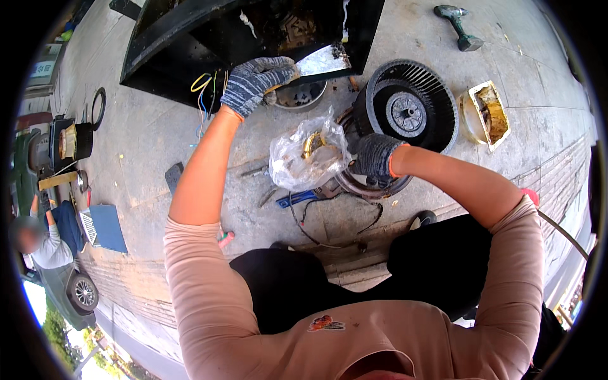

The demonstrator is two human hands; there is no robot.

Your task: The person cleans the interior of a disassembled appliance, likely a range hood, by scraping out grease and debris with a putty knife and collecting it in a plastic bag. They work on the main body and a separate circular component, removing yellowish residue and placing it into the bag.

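Left hand (pixel 258 83) is up at 11 o'clock, gloved fingers wrapped round what looks like a flat silvery scraper (pixel 323 61), blade at 12 by the open black housing (pixel 218 50). Right hand (pixel 375 157) is around 2, next to the black fan wheel (pixel 406 114); can't tell if it's gripping anything.

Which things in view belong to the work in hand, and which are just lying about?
Seemingly in the work:
- tan handle, in the left hand
- black metal housing, beside that hand
- black fan wheel, beside the right hand

Seemingly lying about:
- cordless drill
- clear plastic bag
- blue tool
- grimy container
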